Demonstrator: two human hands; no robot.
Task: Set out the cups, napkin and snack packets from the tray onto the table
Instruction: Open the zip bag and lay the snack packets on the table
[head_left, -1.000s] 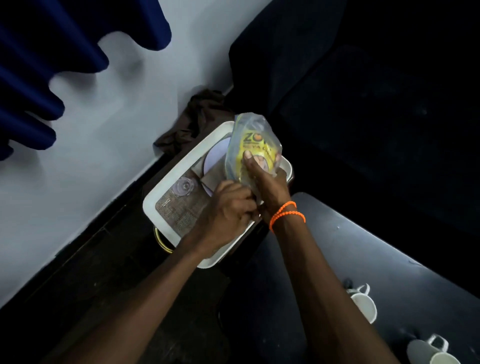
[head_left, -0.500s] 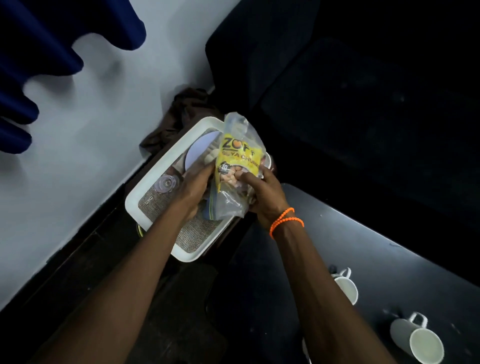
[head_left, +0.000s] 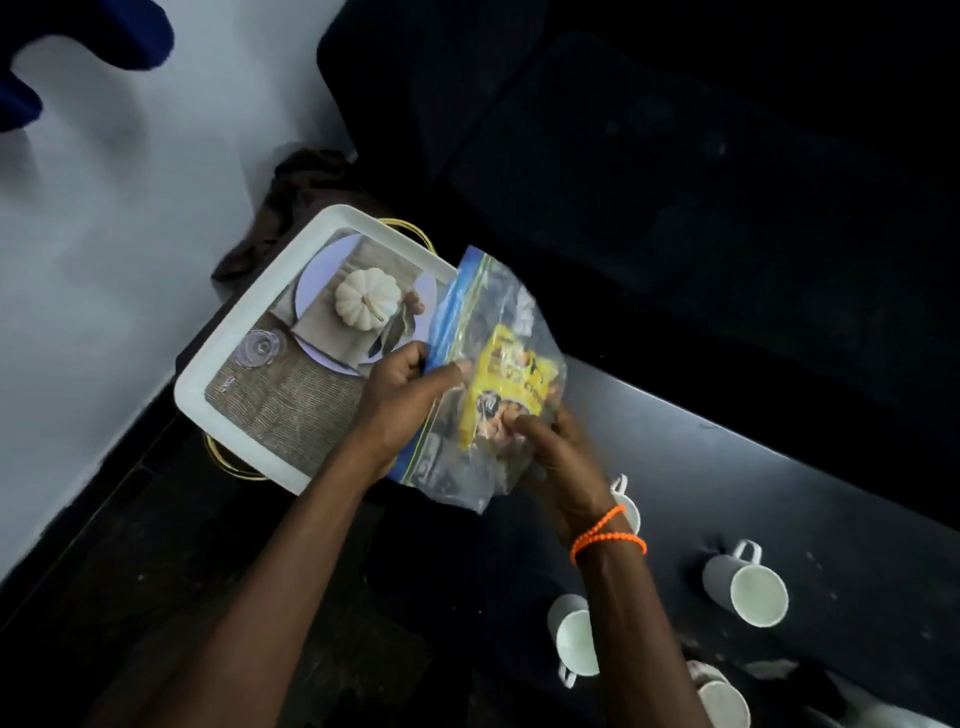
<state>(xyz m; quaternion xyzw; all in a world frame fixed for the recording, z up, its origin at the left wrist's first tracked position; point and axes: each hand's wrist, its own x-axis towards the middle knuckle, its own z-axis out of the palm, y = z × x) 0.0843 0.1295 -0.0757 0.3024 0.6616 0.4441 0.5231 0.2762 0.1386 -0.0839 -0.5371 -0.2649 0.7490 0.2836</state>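
Crinkly clear plastic bag (head_left: 493, 332), glossy white cups (head_left: 748, 584), smooth matt dark table (head_left: 779, 499), white plastic-looking tray (head_left: 234, 343).

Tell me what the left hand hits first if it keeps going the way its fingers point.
The left hand already grips the clear bag of snack packets. Straight beyond lies dark floor or seat; depth is unclear.

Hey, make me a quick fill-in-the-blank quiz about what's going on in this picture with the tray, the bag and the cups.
1. Both hands, left hand and right hand, hold a clear plastic ____ of snack packets.
2. The right wrist wears an ____ bracelet.
3. The tray has a ____ rim.
4. The white cups stand on the dark ____.

Missing words: bag; orange; white; table
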